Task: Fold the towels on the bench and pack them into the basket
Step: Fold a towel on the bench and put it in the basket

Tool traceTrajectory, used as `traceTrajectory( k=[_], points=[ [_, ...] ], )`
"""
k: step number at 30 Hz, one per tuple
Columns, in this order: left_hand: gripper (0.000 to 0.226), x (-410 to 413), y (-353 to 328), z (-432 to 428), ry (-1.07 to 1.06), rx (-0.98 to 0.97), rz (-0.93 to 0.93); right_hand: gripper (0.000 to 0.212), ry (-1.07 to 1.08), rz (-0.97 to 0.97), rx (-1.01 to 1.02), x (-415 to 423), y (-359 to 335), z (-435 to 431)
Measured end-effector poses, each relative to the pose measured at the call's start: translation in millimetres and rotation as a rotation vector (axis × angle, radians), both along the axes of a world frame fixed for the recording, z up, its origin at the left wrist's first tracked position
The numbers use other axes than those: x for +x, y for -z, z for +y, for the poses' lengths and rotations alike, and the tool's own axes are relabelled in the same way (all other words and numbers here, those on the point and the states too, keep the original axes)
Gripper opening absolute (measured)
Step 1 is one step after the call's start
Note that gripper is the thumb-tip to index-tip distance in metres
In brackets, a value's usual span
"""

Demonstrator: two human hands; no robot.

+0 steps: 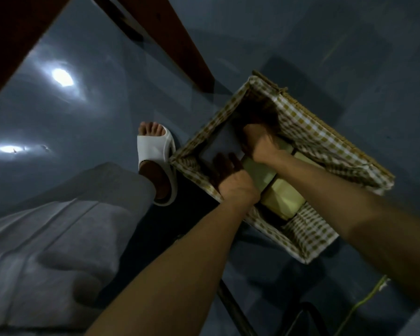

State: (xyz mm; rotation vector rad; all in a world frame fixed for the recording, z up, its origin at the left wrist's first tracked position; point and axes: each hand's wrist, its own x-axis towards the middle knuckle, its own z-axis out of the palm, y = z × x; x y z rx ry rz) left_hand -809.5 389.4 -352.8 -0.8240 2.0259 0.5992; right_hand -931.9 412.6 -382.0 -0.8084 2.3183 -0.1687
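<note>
We see both hands down inside the basket (335, 144), which stands on the floor (95, 98). The left hand (228, 175) lies with fingers spread and fairly straight, flat on top of a folded dark towel (222, 141) at the basket's far end. The right hand (258, 144) sits at the same towel's right side, its fingers bent downward over the edge. Their tips are lost in the shadow of the basket's far corner, so we cannot tell whether they grip the towel or only press it.

Just on the near side of the dark towel, still inside the basket, lie pale towels (284, 197), folded and packed side by side; both forearms cross above them and hide part of them. A checked cloth liner (310, 229) covers the basket's walls and folds over the rim.

Left of the basket, touching its corner, is a foot in a white slipper (155, 151), with a grey trouser leg (58, 226) nearer us. Beyond the basket run red-brown boards (170, 37). On the floor near the basket's near right corner lies a green cord (369, 297), and a dark rod (230, 306) runs below the near end.
</note>
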Motion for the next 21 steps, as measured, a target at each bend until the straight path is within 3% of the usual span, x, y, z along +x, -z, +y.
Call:
traceTrajectory(
  k=[7,10,15,19,21],
  points=[
    [0.117,0.8,31.0,-25.6,0.048,0.155,0.004,0.037,-0.127,-0.088,0.012,-4.3,6.7,10.9],
    [0.112,-4.0,39.3,-35.0,0.029,0.208,-0.012,0.046,-0.202,-0.034,0.031,-10.4,16.9,7.2],
    [0.106,-5.9,24.2,-50.3,0.012,0.222,-0.016,0.059,-0.160,-0.058,0.081,-12.0,4.4,-5.3],
    [0.079,-1.4,-11.2,-61.0,-0.150,0.273,0.228,0.037,-0.056,0.004,-0.031,-5.1,-15.9,-3.3],
    [0.066,4.3,-27.1,-62.8,-0.202,0.253,0.304,0.043,-0.015,0.051,-0.077,-3.2,-28.4,0.5]
  ],
)
